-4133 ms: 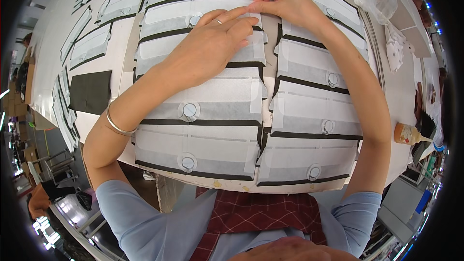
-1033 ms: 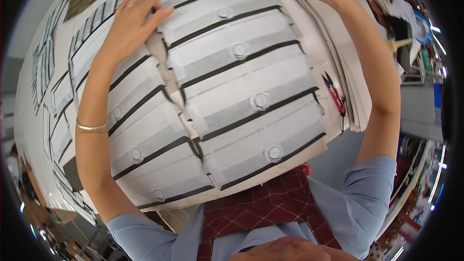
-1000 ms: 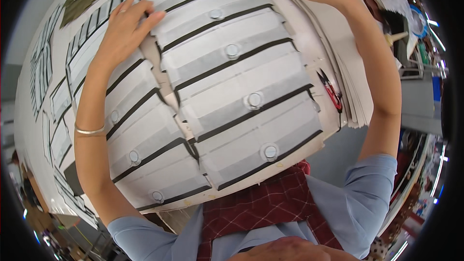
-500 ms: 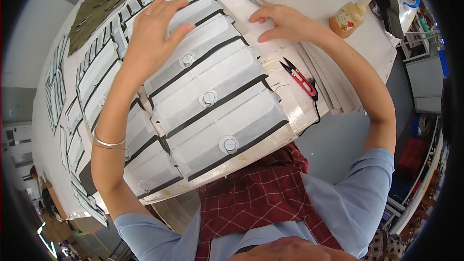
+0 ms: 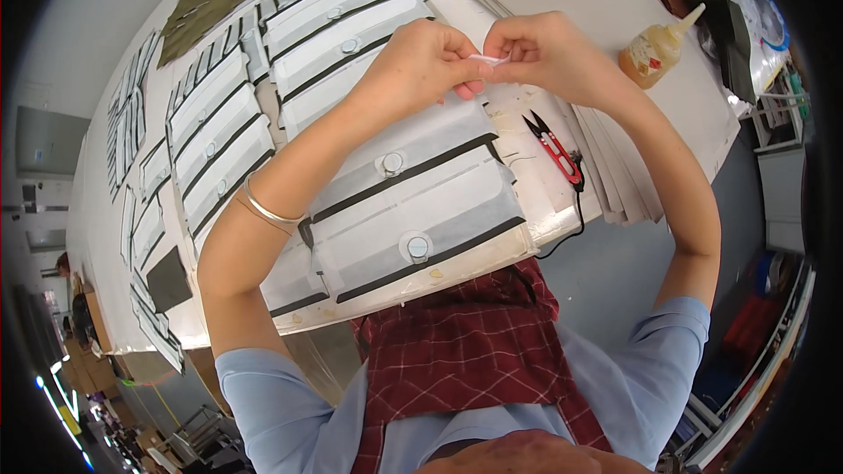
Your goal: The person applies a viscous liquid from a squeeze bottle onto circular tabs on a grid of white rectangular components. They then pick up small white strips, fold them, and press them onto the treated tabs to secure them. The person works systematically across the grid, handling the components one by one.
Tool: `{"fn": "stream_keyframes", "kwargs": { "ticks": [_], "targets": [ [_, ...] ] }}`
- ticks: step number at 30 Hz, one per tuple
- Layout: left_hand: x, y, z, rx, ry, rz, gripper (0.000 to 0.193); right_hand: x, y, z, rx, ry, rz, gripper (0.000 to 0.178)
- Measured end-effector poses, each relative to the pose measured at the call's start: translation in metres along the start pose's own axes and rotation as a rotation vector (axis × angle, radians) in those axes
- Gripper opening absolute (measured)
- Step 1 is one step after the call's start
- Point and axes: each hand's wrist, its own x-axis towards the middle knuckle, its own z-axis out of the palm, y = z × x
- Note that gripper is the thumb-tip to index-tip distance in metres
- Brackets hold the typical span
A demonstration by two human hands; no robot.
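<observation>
Head view: left hand (image 5: pixel 420 64) and right hand (image 5: pixel 543 53) meet above the white fabric panels (image 5: pixel 413 202), both pinching a small white strip (image 5: pixel 488 60) between fingertips. Red thread snips (image 5: pixel 555 147) lie just right, glue bottle (image 5: pixel 654 46) farther off.

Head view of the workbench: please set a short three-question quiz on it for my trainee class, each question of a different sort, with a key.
1. True or false: both hands pinch one small white strip between them.
2. Which tool lies on the table to the right of the grey panels with round snaps? A) red-handled snips B) a hammer C) a ruler
3. Fill in: the left forearm wears a thin metal ____.

Key
1. True: the left hand and right hand meet at the strip, above the panels.
2. A: the red-handled snips lie there; a squeeze bottle of amber liquid stands further right.
3. Bangle.
</observation>
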Motion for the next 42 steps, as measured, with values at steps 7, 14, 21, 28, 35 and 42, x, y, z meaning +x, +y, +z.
{"fn": "stream_keyframes", "kwargs": {
  "ticks": [7, 14, 21, 28, 35, 42],
  "targets": [
    [-0.058, -0.036, -0.022, -0.358, 0.217, 0.035, 0.024, 0.034, -0.020, 0.033, 0.589, 0.029, 0.225, 0.018],
    [-0.140, -0.089, -0.064, -0.407, 0.439, -0.091, 0.026, 0.120, -0.065, 0.102, 0.415, -0.163, 0.013, 0.019],
    [-0.196, -0.159, -0.136, 0.180, 0.816, -0.049, 0.025, 0.262, -0.065, 0.159, 0.002, -0.263, -0.289, 0.017],
    [-0.169, -0.196, -0.176, 0.648, 0.669, 0.237, 0.021, 0.325, -0.055, 0.181, -0.211, -0.280, -0.299, 0.017],
    [-0.139, -0.207, -0.177, 0.808, 0.544, 0.290, 0.014, 0.350, -0.036, 0.186, -0.124, -0.287, -0.292, 0.015],
    [-0.133, -0.206, -0.175, 0.786, 0.506, 0.294, 0.009, 0.356, -0.038, 0.185, -0.173, -0.297, -0.294, 0.015]
  ]
}}
